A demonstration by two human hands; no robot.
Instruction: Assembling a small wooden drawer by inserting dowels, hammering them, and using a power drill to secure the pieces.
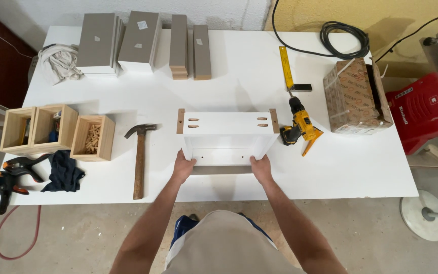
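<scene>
Holding white drawer box [227, 137] crosswise, left hand [183, 168], right hand [261, 169]

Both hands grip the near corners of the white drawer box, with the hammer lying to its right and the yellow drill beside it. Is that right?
Not quite. The head view shows the hammer lying left of the white drawer box, not right. The left hand and right hand do grip its near corners, and the yellow drill lies beside it.
</scene>
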